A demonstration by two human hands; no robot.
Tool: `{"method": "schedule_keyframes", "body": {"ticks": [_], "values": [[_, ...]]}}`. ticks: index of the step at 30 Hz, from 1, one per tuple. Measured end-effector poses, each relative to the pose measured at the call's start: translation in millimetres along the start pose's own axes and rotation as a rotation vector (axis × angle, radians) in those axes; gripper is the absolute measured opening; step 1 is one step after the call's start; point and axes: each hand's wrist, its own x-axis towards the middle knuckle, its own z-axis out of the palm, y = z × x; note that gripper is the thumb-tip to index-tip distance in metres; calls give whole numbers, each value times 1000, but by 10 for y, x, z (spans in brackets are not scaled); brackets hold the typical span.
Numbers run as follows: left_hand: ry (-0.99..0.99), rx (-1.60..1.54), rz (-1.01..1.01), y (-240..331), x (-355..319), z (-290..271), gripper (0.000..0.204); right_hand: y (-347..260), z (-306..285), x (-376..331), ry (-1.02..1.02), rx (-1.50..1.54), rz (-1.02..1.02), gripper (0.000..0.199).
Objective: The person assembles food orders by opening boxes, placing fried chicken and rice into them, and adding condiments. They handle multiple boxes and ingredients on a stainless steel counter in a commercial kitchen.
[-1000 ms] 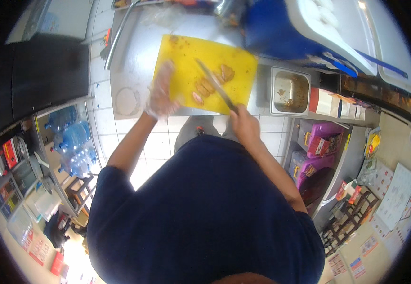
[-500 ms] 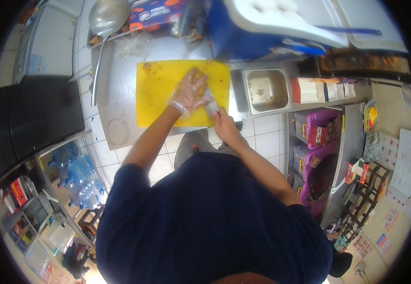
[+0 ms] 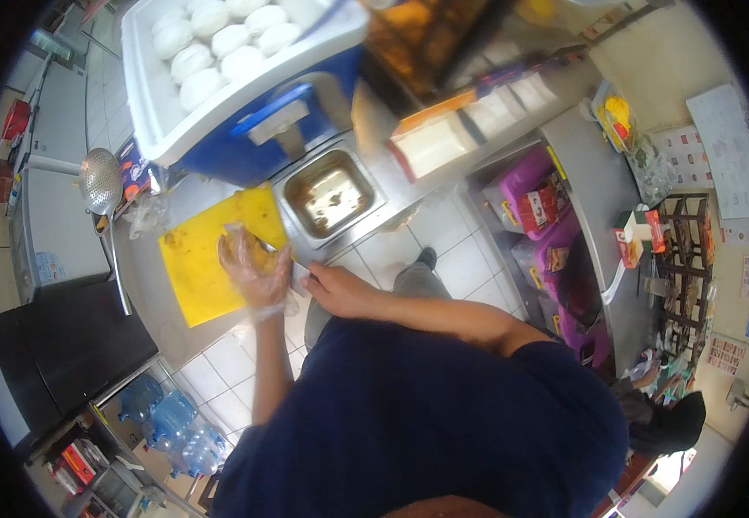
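Left hand [image 3: 254, 272] (gloved) seemingly covers food [image 3: 264, 252]; right hand [image 3: 333, 288] grips knife [image 3: 299, 278].

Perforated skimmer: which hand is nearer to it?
Left. The gloved left hand is over the yellow cutting board, to the right of the perforated skimmer; the right hand, gripping the knife, is farther right, beyond the board's edge.

Gloved left hand [image 3: 252, 274] now at the food [image 3: 262, 256], earlier apart.
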Motion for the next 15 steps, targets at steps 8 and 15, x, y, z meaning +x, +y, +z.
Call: {"method": "schedule_keyframes", "body": {"ticks": [8, 15], "values": [[-245, -95, 55, 2092, -222, 1442, 75, 429, -1987, -1403, 180, 0, 325, 31], [-474, -288, 224, 3121, 321, 3483, 70, 1161, -3545, -1385, 548, 285, 484, 25]]}}
